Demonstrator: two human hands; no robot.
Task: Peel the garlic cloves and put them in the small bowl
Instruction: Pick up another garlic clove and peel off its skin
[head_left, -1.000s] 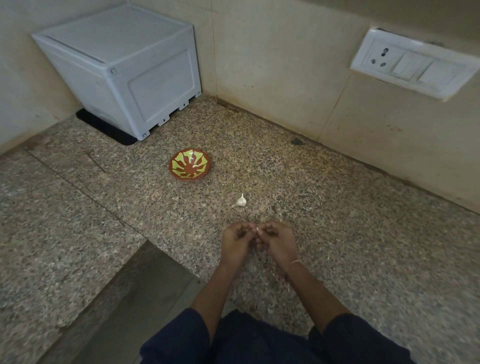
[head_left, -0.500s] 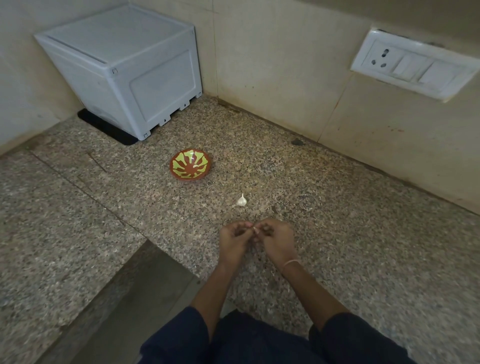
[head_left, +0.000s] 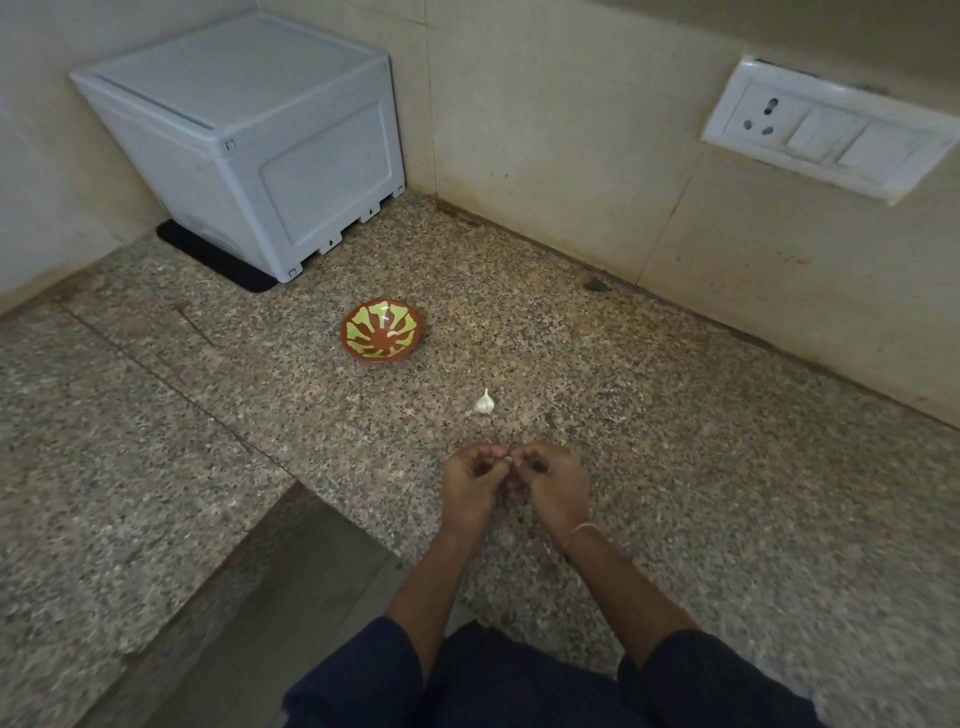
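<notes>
1. My left hand (head_left: 475, 480) and my right hand (head_left: 553, 486) are together at lower centre of the frame, just above the speckled granite surface (head_left: 701, 493).
2. Fingers (head_left: 492, 454) of both hands are curled in, tips meeting. They pinch a small pale garlic clove (head_left: 505, 459) between them.
3. Only a sliver of the clove shows between the tips. Can't tell how much skin is on it.
4. A second white garlic piece (head_left: 484, 402), pointed tip up, lies on the surface just above my hands, not touching them.
5. The small bowl (head_left: 382, 336) sits up and left of that piece, near frame centre, well apart from my hands. It is reddish-brown with a yellow-green pattern inside. Can't tell if anything is in it beyond a pale glint near the rim.
6. A thin bracelet (head_left: 577, 535) is on my right wrist, and my dark blue sleeves (head_left: 363, 675) are at the bottom edge.
7. A white plastic box (head_left: 260, 145) is in the upper left corner against the wall, standing on a black mat (head_left: 218, 260).
8. A white socket and switch plate (head_left: 826, 130) is on the wall at upper right.
</notes>
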